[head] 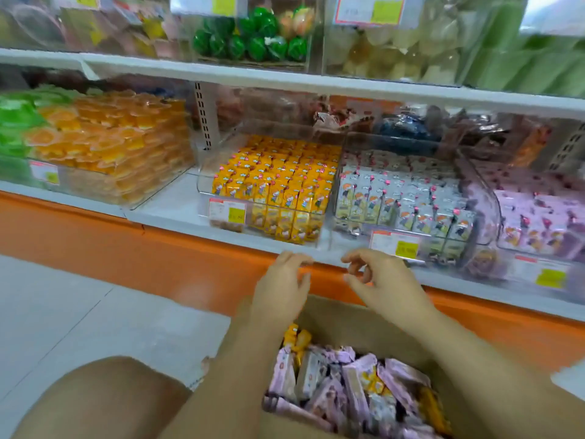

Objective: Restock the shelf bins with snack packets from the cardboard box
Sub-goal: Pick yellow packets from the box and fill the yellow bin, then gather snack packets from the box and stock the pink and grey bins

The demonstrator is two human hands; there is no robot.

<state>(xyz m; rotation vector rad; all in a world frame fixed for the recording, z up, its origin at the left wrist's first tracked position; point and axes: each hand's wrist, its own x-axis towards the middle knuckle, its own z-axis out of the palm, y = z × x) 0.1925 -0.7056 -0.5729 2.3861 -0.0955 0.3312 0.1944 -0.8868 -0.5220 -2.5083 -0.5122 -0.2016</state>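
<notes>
A cardboard box point(335, 315) sits low in front of me, filled with pink, white and a few yellow snack packets point(345, 381). On the lowest shelf stand clear bins: one with yellow packets point(278, 182), one with white packets point(402, 201), one with pink packets point(538, 217). My left hand point(281, 286) hovers above the box's far edge with relaxed fingers and holds nothing. My right hand point(380, 280) hangs beside it, below the white bin, fingers loosely curled and empty.
A bin of orange jelly cups point(110, 144) and green ones point(15, 122) stands at the left. The white shelf edge point(177, 213) sits above an orange base point(158, 248). Upper shelf bins hold green candies point(253, 36). My knee point(104, 397) is at lower left on the tiled floor.
</notes>
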